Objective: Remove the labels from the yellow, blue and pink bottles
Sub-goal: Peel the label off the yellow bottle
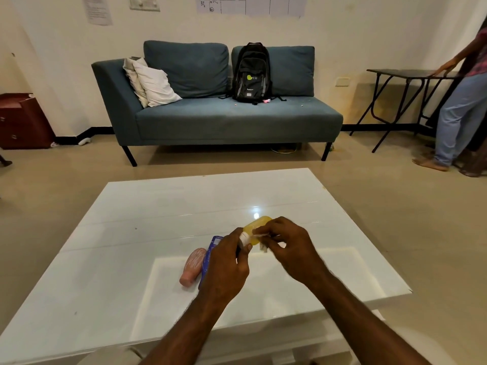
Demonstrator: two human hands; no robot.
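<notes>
The black backpack [252, 73] on the sofa carries pale letters beside a green dot, seemingly "PTIT", though too small to be sure. The chart [250, 3] on the wall shows handwritten "BT" in one cell. The printed sheet [97, 9] and the bottles' labels are unreadable.

— What is the table [184, 206] looking like under the fingers [266, 229]?
— It is showing a glossy white top, smooth, mirroring a lamp just beyond the fingertips.
— And the yellow bottle [257, 227] between them?
— It is looking like translucent plastic, with a papery white label [259, 234] lifting at the fingertips; the pink bottle [193, 267] is looking matt
</notes>
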